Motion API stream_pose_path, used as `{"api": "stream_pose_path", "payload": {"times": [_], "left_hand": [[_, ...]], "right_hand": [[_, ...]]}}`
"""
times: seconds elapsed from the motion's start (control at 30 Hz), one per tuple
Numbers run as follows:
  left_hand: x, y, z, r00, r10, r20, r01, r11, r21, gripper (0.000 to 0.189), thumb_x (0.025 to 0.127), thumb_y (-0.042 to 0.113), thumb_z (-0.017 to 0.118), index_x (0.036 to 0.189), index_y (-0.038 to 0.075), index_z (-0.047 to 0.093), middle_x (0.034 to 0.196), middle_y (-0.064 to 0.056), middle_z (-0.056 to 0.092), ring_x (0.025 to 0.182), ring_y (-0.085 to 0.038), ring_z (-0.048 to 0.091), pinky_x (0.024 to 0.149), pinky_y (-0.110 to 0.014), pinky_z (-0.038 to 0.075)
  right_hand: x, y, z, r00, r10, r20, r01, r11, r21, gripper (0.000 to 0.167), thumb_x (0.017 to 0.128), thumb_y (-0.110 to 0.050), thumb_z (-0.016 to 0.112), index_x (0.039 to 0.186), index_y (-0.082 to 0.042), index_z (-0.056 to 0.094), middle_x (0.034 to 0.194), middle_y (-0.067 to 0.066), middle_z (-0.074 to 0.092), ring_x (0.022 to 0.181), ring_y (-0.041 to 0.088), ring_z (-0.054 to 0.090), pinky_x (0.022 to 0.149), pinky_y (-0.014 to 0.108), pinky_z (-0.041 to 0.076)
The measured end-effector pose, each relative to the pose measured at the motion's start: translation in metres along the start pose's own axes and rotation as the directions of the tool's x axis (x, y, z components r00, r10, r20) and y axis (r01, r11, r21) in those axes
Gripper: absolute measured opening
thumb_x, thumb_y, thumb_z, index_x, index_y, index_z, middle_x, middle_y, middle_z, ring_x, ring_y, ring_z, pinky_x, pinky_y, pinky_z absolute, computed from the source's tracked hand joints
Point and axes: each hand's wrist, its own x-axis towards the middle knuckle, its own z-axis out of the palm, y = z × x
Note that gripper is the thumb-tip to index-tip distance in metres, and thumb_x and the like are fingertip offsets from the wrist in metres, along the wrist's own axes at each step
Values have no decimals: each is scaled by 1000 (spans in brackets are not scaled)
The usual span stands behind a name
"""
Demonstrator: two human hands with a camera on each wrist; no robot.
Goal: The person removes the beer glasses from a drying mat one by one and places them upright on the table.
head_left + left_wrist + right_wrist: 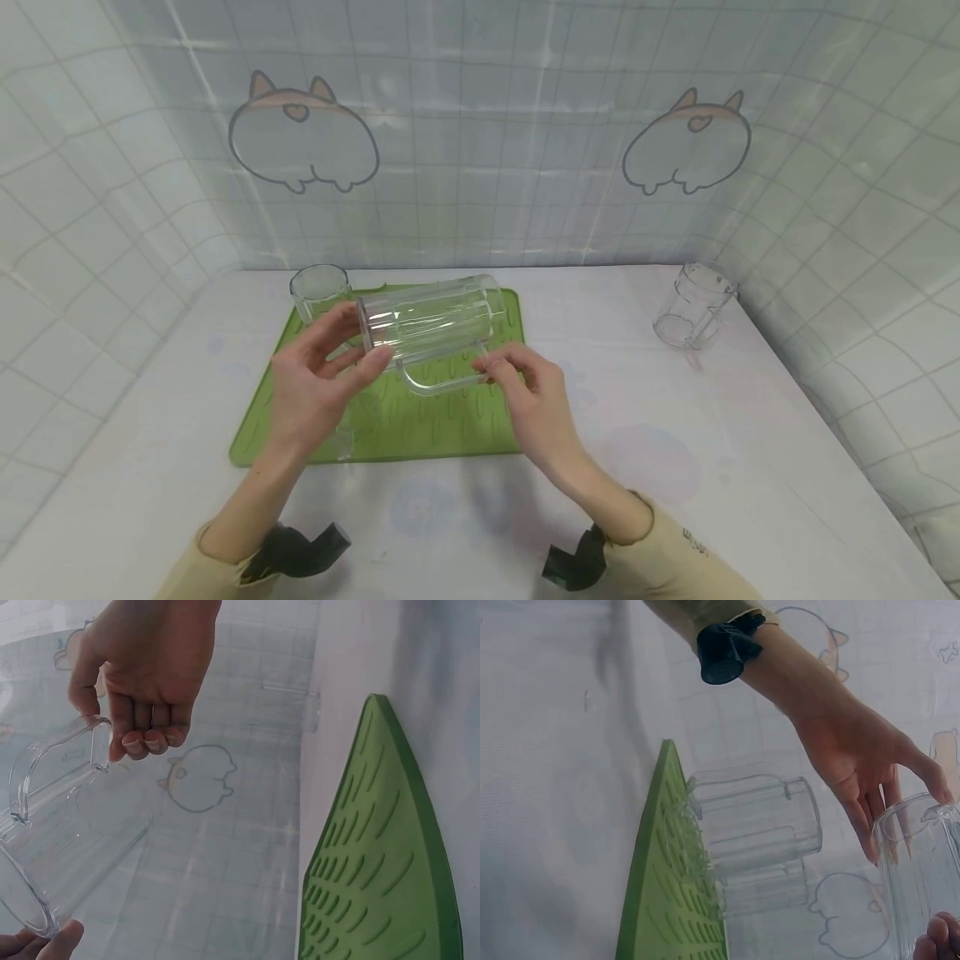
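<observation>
A clear mug (431,321) is held on its side above a green ridged mat (450,429). My left hand (318,367) grips the mug's left end, thumb on the near side and fingers on the far side. With thumb and forefinger, my right hand (528,396) pinches the mug's handle (438,387) near its right end; its other fingers are curled in the left wrist view. Two more clear mugs stand on the mat's left part, a back mug (318,287) and a front mug (343,442). The left hand and forearm partly hide the front one.
Another clear mug (690,308) stands at the back right of the white tabletop (630,517). Behind the table hangs a grid-patterned curtain (487,150) with animal drawings, and similar sheets flank both sides.
</observation>
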Motion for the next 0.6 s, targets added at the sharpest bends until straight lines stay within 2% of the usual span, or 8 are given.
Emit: {"api": "stream_pose_path", "payload": {"times": [0.23, 0.4, 0.6], "left_hand": [[0, 0, 1, 999, 21, 29, -20, 1000, -22, 47, 81, -6, 75, 126, 3, 63, 115, -2, 71, 110, -15, 67, 96, -24, 57], [0, -2, 2, 999, 29, 43, -30, 999, 25, 48, 81, -5, 77, 126, 2, 62, 116, 2, 72, 109, -14, 67, 96, -23, 57], [-3, -2, 3, 998, 3, 68, -9, 996, 90, 52, 81, -1, 80, 129, 2, 61, 115, 5, 72, 106, -9, 69, 94, -23, 57]], "right_hand": [[1, -1, -2, 1000, 17, -4, -16, 999, 28, 25, 100, -17, 50, 91, -5, 71, 97, 6, 74, 89, 18, 63, 87, 39, 55], [2, -3, -6, 998, 55, -8, -55, 997, 62, 25, 98, -17, 50, 92, -5, 71, 98, 6, 74, 90, 20, 63, 88, 39, 55], [6, -5, -11, 997, 64, -34, -59, 991, 118, 26, 96, -16, 51, 90, -3, 72, 94, 6, 73, 88, 22, 63, 88, 39, 54]]}}
